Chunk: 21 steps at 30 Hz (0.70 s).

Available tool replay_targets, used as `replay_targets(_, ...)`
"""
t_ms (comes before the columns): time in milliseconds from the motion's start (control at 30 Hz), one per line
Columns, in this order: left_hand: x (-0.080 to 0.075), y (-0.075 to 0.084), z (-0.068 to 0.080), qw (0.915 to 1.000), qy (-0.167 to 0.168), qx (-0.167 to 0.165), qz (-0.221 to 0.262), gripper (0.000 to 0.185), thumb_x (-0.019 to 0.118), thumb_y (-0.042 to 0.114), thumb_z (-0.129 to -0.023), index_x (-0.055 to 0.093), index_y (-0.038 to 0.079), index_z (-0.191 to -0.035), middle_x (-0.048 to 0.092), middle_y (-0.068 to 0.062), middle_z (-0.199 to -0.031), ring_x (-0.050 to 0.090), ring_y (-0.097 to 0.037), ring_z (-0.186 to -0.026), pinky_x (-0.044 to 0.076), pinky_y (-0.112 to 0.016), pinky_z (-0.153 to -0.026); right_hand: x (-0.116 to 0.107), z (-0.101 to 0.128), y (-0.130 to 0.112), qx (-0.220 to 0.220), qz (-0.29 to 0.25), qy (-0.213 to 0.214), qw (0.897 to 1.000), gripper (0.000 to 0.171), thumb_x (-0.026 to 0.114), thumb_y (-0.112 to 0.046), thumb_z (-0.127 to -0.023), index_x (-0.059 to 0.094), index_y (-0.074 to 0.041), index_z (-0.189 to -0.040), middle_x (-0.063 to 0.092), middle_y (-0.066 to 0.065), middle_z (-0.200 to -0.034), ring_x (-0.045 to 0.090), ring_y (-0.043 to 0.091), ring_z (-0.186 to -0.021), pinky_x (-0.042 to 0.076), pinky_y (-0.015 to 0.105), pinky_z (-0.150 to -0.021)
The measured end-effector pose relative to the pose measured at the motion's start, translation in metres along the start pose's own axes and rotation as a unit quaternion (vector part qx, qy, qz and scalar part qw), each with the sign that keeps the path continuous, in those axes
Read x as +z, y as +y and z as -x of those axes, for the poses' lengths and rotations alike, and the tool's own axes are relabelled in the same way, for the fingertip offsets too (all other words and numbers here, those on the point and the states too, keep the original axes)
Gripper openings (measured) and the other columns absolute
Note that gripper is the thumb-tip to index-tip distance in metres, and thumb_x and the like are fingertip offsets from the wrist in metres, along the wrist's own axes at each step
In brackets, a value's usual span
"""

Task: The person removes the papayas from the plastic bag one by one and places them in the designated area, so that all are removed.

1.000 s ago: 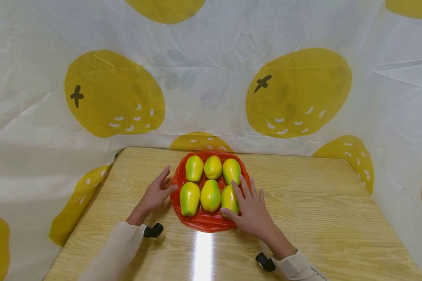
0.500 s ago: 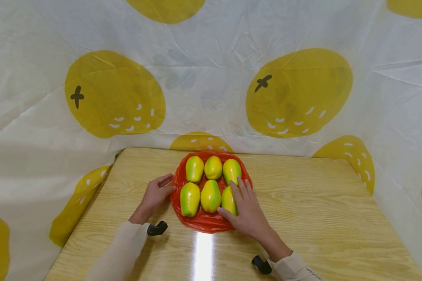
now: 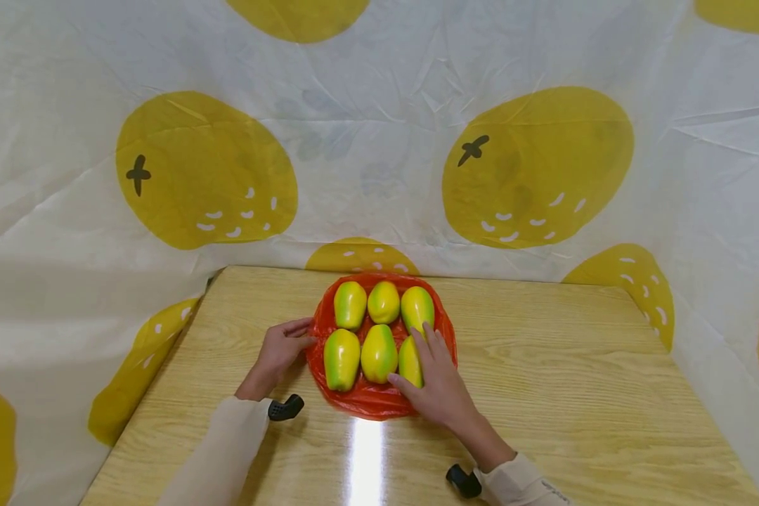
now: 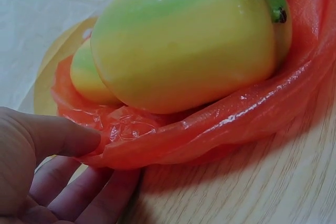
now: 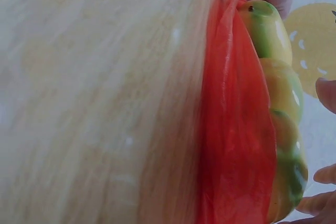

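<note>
Resting on the glossy light wooden tabletop (image 3: 544,365), the right hand (image 3: 439,383) lay with fingers straight and spread over the nearest yellow-green mango (image 3: 409,360). The left hand (image 3: 278,351) pinched the rim of the thin red plastic bag (image 4: 220,129), likely steadying it. Six mangoes sat in two rows on it.

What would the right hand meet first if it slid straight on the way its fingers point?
Probably the back-right mango. The right hand lies over the front-right mango, and its fingers point up the table towards that one. Depth is hard to judge.
</note>
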<state>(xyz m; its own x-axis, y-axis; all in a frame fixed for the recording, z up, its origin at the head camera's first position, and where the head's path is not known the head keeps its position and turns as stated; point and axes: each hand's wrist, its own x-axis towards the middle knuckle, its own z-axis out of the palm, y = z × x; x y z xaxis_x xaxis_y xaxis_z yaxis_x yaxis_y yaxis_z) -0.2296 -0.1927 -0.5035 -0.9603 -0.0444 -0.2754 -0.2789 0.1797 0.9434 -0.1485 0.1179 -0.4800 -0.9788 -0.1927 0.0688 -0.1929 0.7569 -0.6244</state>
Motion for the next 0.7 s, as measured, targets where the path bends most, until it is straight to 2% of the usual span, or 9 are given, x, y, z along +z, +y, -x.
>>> replay_targets(133, 0.001, 0.000, 0.000, 0.9999, 0.002, -0.010, 0.009, 0.049, 0.065, 0.002, -0.100, 0.058, 0.007, -0.148, 0.062, -0.020, -0.148, 0.062, -0.033, -0.134, 0.055, -0.039, -0.106, 0.003, -0.001, 0.000, 0.014, -0.015, 0.000, 1.000, 0.096, 0.071, -0.051, -0.094, 0.022, -0.013, -0.167, 0.011, 0.014, -0.177, 0.012, 0.043, -0.162, 0.025, 0.070, -0.125)
replay_targets(333, 0.001, -0.002, 0.000, 0.9997, 0.003, -0.018, 0.018, 0.050, 0.065, 0.001, -0.100, 0.058, 0.008, -0.149, 0.061, -0.020, -0.149, 0.061, -0.033, -0.135, 0.054, -0.039, -0.107, 0.007, -0.003, 0.002, 0.032, -0.037, 0.003, 0.999, 0.098, 0.071, -0.050, -0.093, 0.019, -0.012, -0.167, 0.009, 0.015, -0.176, 0.019, 0.042, -0.160, 0.029, 0.071, -0.123)
replay_targets(533, 0.001, -0.001, 0.002, 0.9995, 0.004, -0.020, 0.022, 0.050, 0.066, 0.002, -0.099, 0.058, 0.009, -0.149, 0.061, -0.019, -0.149, 0.062, -0.032, -0.134, 0.056, -0.037, -0.105, 0.012, -0.004, 0.005, 0.045, -0.053, 0.002, 0.998, 0.101, 0.074, -0.050, -0.091, 0.020, -0.014, -0.167, 0.008, 0.015, -0.176, 0.021, 0.043, -0.159, 0.028, 0.072, -0.123)
replay_targets(700, -0.001, 0.000, 0.002, 0.9994, 0.002, -0.026, 0.024, 0.051, 0.066, 0.003, -0.099, 0.058, 0.011, -0.149, 0.061, -0.018, -0.149, 0.063, -0.030, -0.132, 0.058, -0.035, -0.103, 0.015, -0.005, 0.007, 0.048, -0.064, 0.007, 0.997, 0.102, 0.080, -0.044, -0.088, 0.023, -0.014, -0.167, 0.009, 0.015, -0.176, 0.023, 0.044, -0.158, 0.029, 0.073, -0.121)
